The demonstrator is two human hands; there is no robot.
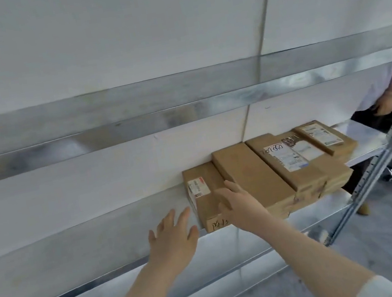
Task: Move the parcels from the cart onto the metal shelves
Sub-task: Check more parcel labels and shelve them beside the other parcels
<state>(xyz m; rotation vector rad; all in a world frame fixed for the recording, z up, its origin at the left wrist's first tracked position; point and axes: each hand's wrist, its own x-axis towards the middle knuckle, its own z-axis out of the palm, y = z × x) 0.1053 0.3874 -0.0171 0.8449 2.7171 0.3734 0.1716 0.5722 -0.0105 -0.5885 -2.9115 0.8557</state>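
Well, on the metal shelf (76, 248) by the white wall (91, 36), the right hand (235, 201) rests flat on a box (204, 186), left hand (172, 235) spread.

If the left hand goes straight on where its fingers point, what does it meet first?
Probably the leftmost parcel, at its left side; the left hand is close to it, but depth is unclear.

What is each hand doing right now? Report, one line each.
Left hand: open, fingers spread, holding nothing, beside the leftmost parcel on the metal shelf.
Right hand: open, fingers straight over that parcel's top, no grip.
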